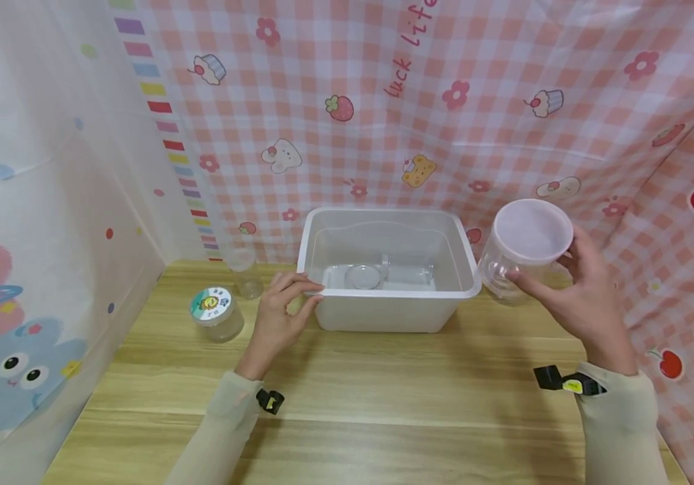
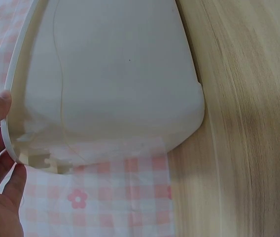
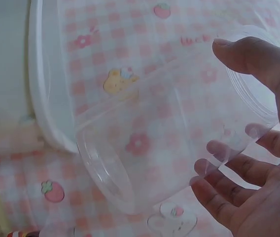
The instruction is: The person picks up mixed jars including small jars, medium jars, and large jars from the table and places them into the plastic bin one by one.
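Observation:
A white plastic bin (image 1: 386, 314) stands on the wooden table near the back curtain. My left hand (image 1: 281, 316) pinches its rim at the front left corner, thumb and fingers on either side of the edge in the left wrist view. To the right of the bin, my right hand (image 1: 589, 303) grips a large clear jar with a whitish lid (image 1: 533, 230), thumb on one side and fingers on the other. The right wrist view shows this clear jar (image 3: 145, 148) tilted and see-through, its base towards the bin. Inside the bin lie clear containers (image 1: 364, 276), partly hidden by the front wall.
Left of the bin stands a small clear jar with a printed green and white lid (image 1: 218, 315). Behind it is a slim clear bottle (image 1: 248, 277). A pink checked curtain (image 1: 347, 148) hangs close behind the table (image 1: 347, 404), and a white printed curtain (image 1: 50, 202) hangs at the left.

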{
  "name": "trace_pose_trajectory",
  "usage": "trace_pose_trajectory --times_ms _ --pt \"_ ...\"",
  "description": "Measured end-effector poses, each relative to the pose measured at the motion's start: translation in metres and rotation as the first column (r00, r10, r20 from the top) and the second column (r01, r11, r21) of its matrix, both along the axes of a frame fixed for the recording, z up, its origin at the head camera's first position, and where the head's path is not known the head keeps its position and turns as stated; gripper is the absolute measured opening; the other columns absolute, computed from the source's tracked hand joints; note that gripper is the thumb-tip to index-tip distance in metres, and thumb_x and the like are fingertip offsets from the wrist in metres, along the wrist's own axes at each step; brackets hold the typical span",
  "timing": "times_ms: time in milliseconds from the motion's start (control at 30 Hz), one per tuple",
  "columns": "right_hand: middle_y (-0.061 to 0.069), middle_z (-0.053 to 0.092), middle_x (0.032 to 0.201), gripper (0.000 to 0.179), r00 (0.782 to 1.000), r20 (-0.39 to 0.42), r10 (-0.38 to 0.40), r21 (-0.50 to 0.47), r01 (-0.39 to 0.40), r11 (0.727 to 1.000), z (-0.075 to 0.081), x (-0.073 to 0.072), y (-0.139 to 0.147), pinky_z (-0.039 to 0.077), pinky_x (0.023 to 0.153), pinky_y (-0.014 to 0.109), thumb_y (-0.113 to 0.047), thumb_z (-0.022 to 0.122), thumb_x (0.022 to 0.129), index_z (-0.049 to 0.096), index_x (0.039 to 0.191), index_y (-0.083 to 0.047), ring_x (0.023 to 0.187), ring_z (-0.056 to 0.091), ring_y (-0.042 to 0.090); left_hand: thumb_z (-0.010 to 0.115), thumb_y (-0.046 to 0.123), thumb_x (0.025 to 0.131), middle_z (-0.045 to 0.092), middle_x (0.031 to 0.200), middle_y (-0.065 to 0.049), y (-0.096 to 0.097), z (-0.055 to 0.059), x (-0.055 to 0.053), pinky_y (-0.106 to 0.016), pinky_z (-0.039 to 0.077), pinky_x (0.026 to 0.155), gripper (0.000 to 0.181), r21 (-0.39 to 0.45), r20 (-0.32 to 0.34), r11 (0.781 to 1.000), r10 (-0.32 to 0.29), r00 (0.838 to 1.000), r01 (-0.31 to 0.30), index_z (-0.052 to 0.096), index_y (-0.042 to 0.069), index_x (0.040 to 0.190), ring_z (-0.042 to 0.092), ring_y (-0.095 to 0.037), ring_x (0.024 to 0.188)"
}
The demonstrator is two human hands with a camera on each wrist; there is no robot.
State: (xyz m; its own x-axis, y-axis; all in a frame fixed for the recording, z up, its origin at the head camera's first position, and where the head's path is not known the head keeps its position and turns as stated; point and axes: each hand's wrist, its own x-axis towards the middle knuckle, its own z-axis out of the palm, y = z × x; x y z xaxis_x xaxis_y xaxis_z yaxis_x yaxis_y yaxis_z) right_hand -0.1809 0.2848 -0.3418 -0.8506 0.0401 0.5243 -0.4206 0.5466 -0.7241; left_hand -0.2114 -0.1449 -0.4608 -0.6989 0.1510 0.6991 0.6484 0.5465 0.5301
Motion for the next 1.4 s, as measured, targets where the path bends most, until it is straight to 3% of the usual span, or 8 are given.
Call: trace_pose_trajectory --times_ms 133,400,700,867,1033,1400 --pt "-0.011 0.058 0.136 0.095 1.000 0.010 0.025 0.039 -0.025 0.999 0.009 -0.004 -0.011 0.041 0.101 0.008 -0.003 0.091 0.072 0.047 0.152 -0.029 0.122 0.052 0.002 0.081 0.012 0.088 0.072 0.105 -0.004 0.000 -0.001 -0.001 -0.038 0.051 0.102 0.012 -0.001 0.002 1.000 -0.001 1.000 0.001 0.079 0.011 0.100 0.061 -0.026 0.113" --pt "0.002 0.061 0.139 0.097 0.997 -0.014 0.071 0.180 -0.067 0.981 0.021 -0.018 -0.032 0.041 0.099 0.008 -0.013 0.096 0.069 0.048 0.152 -0.032 0.116 0.052 -0.006 0.082 0.012 0.088 0.073 0.104 -0.004 0.000 -0.001 -0.001 -0.038 0.052 0.102 0.012 -0.003 0.004 1.000 0.001 1.000 -0.001 0.079 0.011 0.099 0.061 -0.026 0.113" --pt "0.004 0.061 0.140 0.097 0.987 0.012 0.159 0.343 -0.154 0.927 0.020 -0.040 -0.051 0.051 0.099 0.051 -0.027 0.095 0.072 0.044 0.154 -0.032 0.120 0.058 0.024 0.082 0.010 0.087 0.072 0.104 -0.005 0.000 -0.001 -0.001 -0.039 0.052 0.101 0.013 0.005 -0.022 1.000 -0.001 1.000 0.001 0.079 0.011 0.099 0.062 -0.027 0.112" --pt "0.007 0.059 0.140 0.094 0.983 0.068 0.171 0.410 -0.184 0.893 0.015 -0.049 -0.057 0.048 0.098 0.054 -0.031 0.093 0.075 0.044 0.155 -0.028 0.121 0.056 0.029 0.082 0.011 0.087 0.073 0.104 -0.004 0.000 -0.002 -0.002 -0.038 0.052 0.101 0.012 0.006 -0.026 1.000 -0.005 1.000 0.006 0.079 0.012 0.098 0.062 -0.027 0.112" --pt "0.010 0.054 0.150 0.094 0.975 0.130 0.179 0.463 -0.219 0.859 0.010 -0.056 -0.062 0.043 0.107 0.061 -0.033 0.091 0.078 0.040 0.157 -0.025 0.132 0.048 0.034 0.082 0.010 0.087 0.072 0.104 -0.005 0.000 -0.003 -0.002 -0.038 0.052 0.101 0.012 0.013 -0.029 1.000 -0.008 1.000 0.008 0.079 0.012 0.098 0.062 -0.027 0.112" --pt "0.013 0.047 0.156 0.098 0.964 0.199 0.175 0.502 -0.253 0.827 0.004 -0.059 -0.071 0.037 0.115 0.063 -0.038 0.092 0.076 0.040 0.158 -0.020 0.142 0.041 0.037 0.082 0.011 0.087 0.073 0.104 -0.004 0.000 -0.002 -0.002 -0.038 0.051 0.102 0.012 0.014 -0.023 1.000 -0.012 1.000 0.012 0.079 0.011 0.099 0.062 -0.026 0.112"
